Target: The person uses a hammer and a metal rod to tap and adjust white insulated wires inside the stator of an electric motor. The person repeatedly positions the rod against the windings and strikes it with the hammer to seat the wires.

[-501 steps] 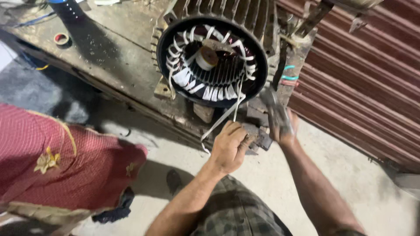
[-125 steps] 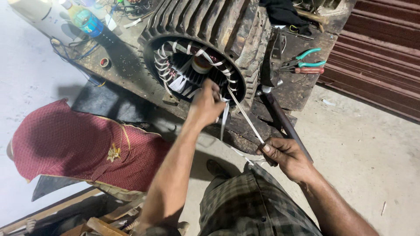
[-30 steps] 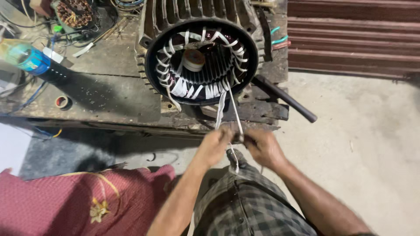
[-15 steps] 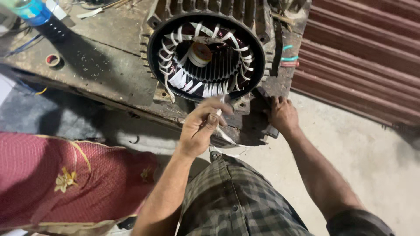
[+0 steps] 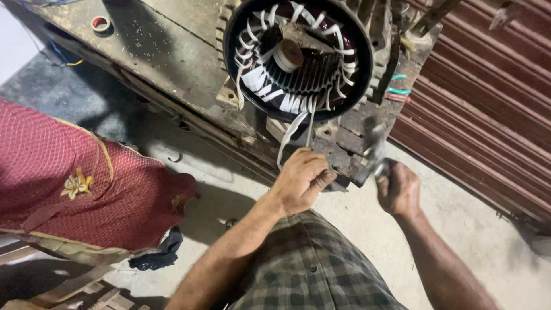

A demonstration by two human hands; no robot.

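Note:
A big ribbed motor stator (image 5: 298, 57) lies on its side on a worn workbench (image 5: 172, 63), its round opening facing me, with white-sleeved windings inside. Several white lead wires (image 5: 290, 135) hang out of the lower rim. My left hand (image 5: 298, 181) is closed on the ends of those leads just below the bench edge. My right hand (image 5: 399, 186) grips the handle of a metal tool (image 5: 374, 146), blurred, held upright next to the stator's lower right corner.
A red patterned cushion (image 5: 74, 183) lies at the left on the floor. A roll of tape (image 5: 100, 23) sits on the bench at top left. Green-handled pliers (image 5: 396, 90) lie right of the stator. A rust-red shutter (image 5: 488, 115) fills the right side.
My right hand has lifted a metal tool from the bench edge. My left hand stays on the white leads below the stator. The view has shifted right.

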